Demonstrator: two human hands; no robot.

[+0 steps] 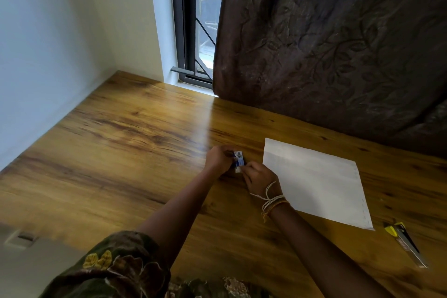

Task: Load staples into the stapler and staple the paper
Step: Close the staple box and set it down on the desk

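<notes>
Both hands pinch the small staple box over the desk, left hand steadying, right hand likely prising it open. Paper waits at three o'clock; the stapler lies at four o'clock, untouched.

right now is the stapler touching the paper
Apart. The head view shows the yellow and black stapler lying on the wooden table past the paper's near right corner, with a strip of bare wood between them.
</notes>
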